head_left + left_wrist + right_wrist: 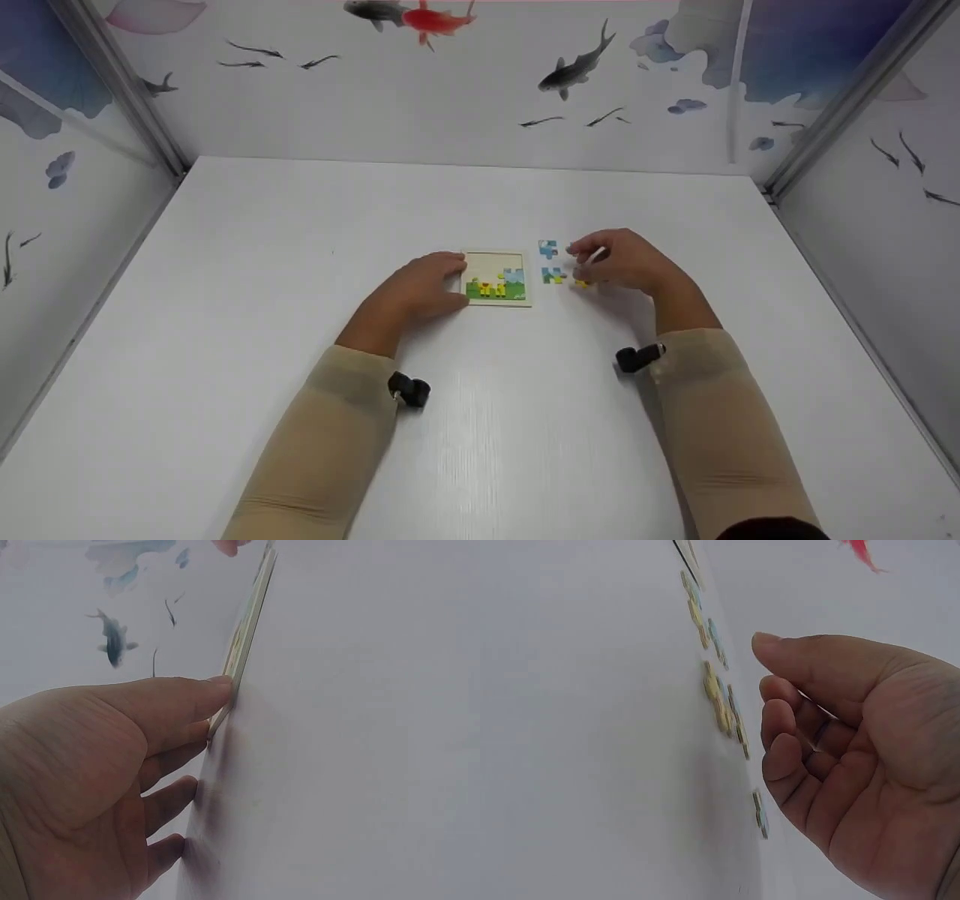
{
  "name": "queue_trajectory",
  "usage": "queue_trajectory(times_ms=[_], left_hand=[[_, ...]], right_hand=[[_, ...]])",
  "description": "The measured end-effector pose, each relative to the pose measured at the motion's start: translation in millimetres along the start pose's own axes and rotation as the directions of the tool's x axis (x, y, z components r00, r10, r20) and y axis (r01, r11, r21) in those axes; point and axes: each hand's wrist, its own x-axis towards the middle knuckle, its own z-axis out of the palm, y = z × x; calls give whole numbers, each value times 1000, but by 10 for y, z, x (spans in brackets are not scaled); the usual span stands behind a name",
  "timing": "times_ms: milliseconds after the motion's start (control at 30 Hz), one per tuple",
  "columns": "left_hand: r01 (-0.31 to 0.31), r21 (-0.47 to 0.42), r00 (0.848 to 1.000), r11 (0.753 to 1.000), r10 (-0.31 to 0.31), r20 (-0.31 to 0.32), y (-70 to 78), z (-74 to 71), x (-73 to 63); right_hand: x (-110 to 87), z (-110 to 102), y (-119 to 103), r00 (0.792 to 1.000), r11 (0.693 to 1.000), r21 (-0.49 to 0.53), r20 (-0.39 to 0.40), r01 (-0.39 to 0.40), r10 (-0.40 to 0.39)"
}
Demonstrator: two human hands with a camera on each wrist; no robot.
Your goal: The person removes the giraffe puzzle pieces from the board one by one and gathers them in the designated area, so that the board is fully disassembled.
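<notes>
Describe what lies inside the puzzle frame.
Inside the frame, puzzle pieces cover the lower part; bare backing shows above. The backing beneath the pieces is hidden.

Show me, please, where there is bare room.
White tabletop lies bare between the beige sleeves and before the fish-patterned back wall. Crowded: between the square pale-wood frame and the right hand, where colourful jigsaw pieces lie.

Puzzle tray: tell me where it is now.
In the head view, the puzzle tray lies on the white table near the picture's middle, just left of the loose pieces, with the left hand at its left edge.
</notes>
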Motion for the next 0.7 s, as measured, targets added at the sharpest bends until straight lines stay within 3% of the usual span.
queue_trajectory(times_ms=[300, 433, 700], left_hand=[[16, 11, 1000, 1000, -16, 10, 7, -3, 3], [30, 10, 999, 999, -30, 14, 6, -8, 4], [24, 4, 1000, 1000, -24, 12, -7, 6, 23]], right_hand=[[43, 295, -480, 996, 995, -78, 71, 54, -48], [76, 403, -652, 991, 993, -62, 96, 102, -96], [140, 510, -723, 991, 994, -55, 102, 94, -88]])
